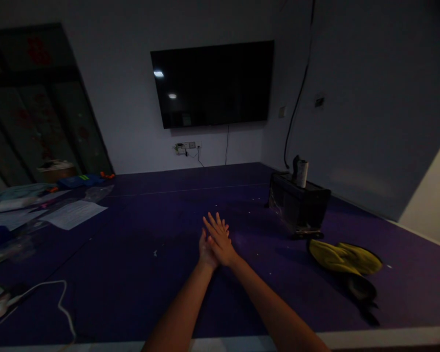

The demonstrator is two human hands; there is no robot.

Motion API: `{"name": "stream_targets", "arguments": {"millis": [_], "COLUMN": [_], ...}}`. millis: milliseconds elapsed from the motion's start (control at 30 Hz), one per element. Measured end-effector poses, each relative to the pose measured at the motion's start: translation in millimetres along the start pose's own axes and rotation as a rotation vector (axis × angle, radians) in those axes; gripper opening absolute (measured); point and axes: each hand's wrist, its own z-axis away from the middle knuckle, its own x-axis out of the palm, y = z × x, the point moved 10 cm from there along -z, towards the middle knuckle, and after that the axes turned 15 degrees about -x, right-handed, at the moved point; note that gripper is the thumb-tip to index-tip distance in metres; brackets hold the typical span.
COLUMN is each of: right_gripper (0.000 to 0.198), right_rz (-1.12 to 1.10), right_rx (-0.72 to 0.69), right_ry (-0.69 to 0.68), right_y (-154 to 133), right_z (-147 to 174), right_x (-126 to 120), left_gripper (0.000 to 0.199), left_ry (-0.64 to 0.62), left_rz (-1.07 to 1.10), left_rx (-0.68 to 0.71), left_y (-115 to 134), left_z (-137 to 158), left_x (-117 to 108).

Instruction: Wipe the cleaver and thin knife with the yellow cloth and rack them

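Observation:
My two hands rest palm to palm above the middle of the purple table (132,274). My right hand (220,242) lies across the left one, its fingers stretched out and a little apart. Beneath it, my left hand (206,252) shows its thumb side and some fingertips past the right hand's edge; its palm is hidden. I see no object in either hand. To the right are a black box (298,200) with a white cylindrical thing (302,173) on top, and a yellow cloth item with black edging (341,257).
Papers (75,214), plastic bags and a blue cloth item (80,181) lie on the left. A white cable (62,298) runs from a device at the lower left. A television (212,85) hangs on the far wall; a black cord (301,90) drops down the right wall.

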Motion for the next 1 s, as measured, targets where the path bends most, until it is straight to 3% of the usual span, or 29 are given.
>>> {"name": "stream_targets", "arguments": {"millis": [100, 167, 267, 400, 467, 533, 600, 700, 867, 1000], "right_gripper": [0.058, 0.057, 0.054, 0.059, 0.062, 0.07, 0.092, 0.12, 0.125, 0.127], "right_rz": [0.04, 0.117, 0.286, 0.589, 0.73, 0.79, 0.759, 0.568, 0.37, 0.394], "right_rx": [-0.001, 0.041, 0.181, 0.35, 0.404, 0.491, 0.625, 0.86, 1.013, 1.072], "right_ry": [0.014, 0.105, 0.425, 0.939, 1.101, 1.171, 1.164, 1.099, 0.999, 1.006], "right_y": [9.9, 24.7, 55.9, 76.8, 79.1, 89.7, 111.3, 152.0, 177.5, 173.8], "right_z": [0.5, -0.5, 2.2, 30.5, 51.2, 73.6, 95.6, 123.2, 133.5, 135.6], "right_x": [-11.2, -37.2, -114.0, -236.3, -280.7, -309.5, -323.6, -320.1, -298.3, -292.6], "left_gripper": [0.061, 0.058, 0.057, 0.055, 0.052, 0.052, 0.051, 0.05, 0.05, 0.049], "left_ry": [0.042, 0.093, 0.162, 0.175, 0.196, 0.241, 0.306, 0.45, 0.691, 0.762], "left_rz": [0.066, 0.094, 0.091, -0.079, -0.215, -0.354, -0.454, -0.531, -0.573, -0.559], "left_rx": [0.134, 0.18, 0.282, 0.485, 0.619, 0.741, 0.826, 0.876, 0.856, 0.829], "left_y": [24.9, 45.0, 90.3, 163.0, 194.1, 216.5, 230.3, 241.4, 249.3, 251.1], "left_z": [7.9, 11.5, 16.8, 35.3, 55.1, 78.6, 100.6, 124.9, 145.3, 150.9], "left_x": [-5.3, -4.9, 10.9, 60.0, 83.8, 101.1, 109.4, 106.8, 90.0, 81.9]}}
